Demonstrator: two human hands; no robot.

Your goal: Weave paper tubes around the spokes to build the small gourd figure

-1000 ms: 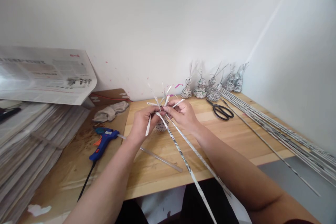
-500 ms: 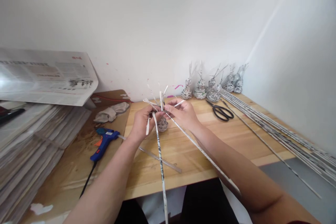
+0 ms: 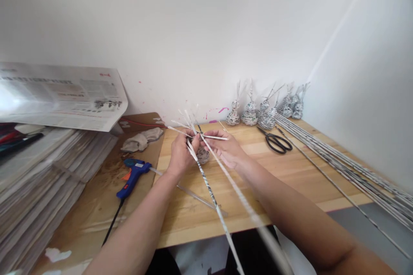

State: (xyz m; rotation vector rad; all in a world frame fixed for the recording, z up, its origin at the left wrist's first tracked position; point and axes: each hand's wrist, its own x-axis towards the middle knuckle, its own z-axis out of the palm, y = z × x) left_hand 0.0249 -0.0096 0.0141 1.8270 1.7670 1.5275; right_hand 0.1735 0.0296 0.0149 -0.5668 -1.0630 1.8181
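Observation:
Between my hands is a small woven piece of rolled newspaper (image 3: 203,156), its rounded lower part showing just above the table. My left hand (image 3: 181,152) is closed around its upper part from the left, thumb near the middle. Fingers of my right hand (image 3: 229,149) pinch at the weave from the right, where a pale paper tube (image 3: 222,170) runs toward me, blurred at its near end. A second, printed paper tube (image 3: 208,185) hangs from the left-hand side. Several short paper ends fan outward from the top. The exact fingertip contact is partly hidden.
Several finished-looking woven gourd shapes (image 3: 249,114) stand along the wall. Black scissors (image 3: 279,142) and a bundle of paper tubes (image 3: 325,152) lie right. Left are a blue glue gun (image 3: 134,179), its clear glue stick, gloves (image 3: 137,142), and a newspaper stack (image 3: 41,189).
The near ends of both long tubes have swung right. My right hand's fingers have shifted lower beside the weave, and the short ends lean differently. The whole view has shifted slightly.

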